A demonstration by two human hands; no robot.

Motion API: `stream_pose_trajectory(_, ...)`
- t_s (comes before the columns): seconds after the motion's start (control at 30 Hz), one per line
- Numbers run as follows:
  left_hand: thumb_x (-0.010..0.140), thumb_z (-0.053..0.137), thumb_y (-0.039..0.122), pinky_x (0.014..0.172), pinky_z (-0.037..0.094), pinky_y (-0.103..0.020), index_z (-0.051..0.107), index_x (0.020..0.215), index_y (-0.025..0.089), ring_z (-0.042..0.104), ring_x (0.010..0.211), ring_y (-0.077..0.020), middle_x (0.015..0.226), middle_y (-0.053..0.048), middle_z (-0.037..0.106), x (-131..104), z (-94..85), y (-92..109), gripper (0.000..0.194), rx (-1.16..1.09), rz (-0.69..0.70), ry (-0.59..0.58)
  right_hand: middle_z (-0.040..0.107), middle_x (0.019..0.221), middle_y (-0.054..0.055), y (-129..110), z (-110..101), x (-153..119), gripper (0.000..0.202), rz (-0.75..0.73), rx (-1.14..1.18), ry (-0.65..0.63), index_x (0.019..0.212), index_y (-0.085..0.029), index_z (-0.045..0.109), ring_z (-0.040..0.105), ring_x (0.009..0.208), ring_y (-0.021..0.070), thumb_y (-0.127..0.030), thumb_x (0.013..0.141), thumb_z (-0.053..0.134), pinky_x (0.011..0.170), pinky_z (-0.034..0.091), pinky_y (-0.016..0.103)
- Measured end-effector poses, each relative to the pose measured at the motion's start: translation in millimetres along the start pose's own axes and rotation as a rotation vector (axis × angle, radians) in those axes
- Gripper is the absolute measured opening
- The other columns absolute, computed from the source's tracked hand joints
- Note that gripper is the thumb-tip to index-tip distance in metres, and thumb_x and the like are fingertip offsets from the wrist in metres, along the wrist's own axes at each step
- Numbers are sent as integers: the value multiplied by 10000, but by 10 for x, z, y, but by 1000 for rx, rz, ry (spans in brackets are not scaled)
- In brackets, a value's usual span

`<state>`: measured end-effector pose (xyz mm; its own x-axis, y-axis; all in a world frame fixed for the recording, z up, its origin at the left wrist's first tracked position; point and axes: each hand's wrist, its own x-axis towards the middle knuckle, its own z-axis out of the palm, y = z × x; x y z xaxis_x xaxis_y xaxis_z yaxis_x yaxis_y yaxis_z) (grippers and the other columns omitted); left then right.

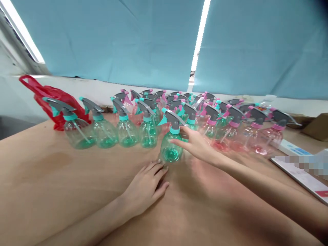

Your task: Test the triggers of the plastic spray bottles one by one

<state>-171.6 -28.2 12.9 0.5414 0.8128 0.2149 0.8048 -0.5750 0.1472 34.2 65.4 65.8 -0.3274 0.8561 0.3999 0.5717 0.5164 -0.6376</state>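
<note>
A green spray bottle [171,150] with a grey and teal trigger head stands slightly tilted near the middle of the table. My right hand [192,141] grips its upper part from the right, thumb in front and fingers behind. Just below and left of the bottle, my left hand [147,184] lies on the table, fingers spread, holding nothing. To the left, several green bottles [105,135] stand in a row. Several pink bottles [261,140] stand on the right, their heads grey and pink. More green and pink bottles crowd together behind.
A red plastic bag [58,99] lies at the back left of the wooden table [64,184]. On the right are a flat white box [294,148], a white tablet-like item [299,174] and brown cardboard [316,126]. A blue curtain [128,44] hangs behind.
</note>
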Motion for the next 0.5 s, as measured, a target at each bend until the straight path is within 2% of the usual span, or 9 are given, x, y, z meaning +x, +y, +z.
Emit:
stream_pose_trajectory(0.23, 953, 524, 304, 1048, 410, -447, 570, 1285, 135, 512, 1254, -285, 1339, -126, 586, 39, -16, 10, 375, 4, 9, -29, 658, 1204, 155, -52, 120, 139, 450, 24, -26, 42, 1222, -137, 541, 624, 1116, 321, -399, 860, 604, 920, 503, 473)
stream_pose_trajectory(0.33, 954, 528, 294, 1051, 410, -445, 563, 1296, 125, 500, 1267, -284, 1348, -128, 578, 43, -23, 1, 383, 11, 5, -48, 648, 1220, 157, -41, 172, 205, 494, -6, 1, 68, 1292, -132, 488, 617, 1130, 314, -341, 859, 603, 944, 490, 466)
stream_pose_trajectory(0.5, 949, 523, 294, 1048, 411, -441, 563, 1296, 159, 503, 1266, -283, 1358, -114, 572, 37, -26, 7, 374, 16, 7, -37, 618, 1275, 150, -19, 234, 307, 486, -23, 67, 73, 1321, -175, 470, 576, 1199, 320, -306, 866, 579, 996, 446, 491)
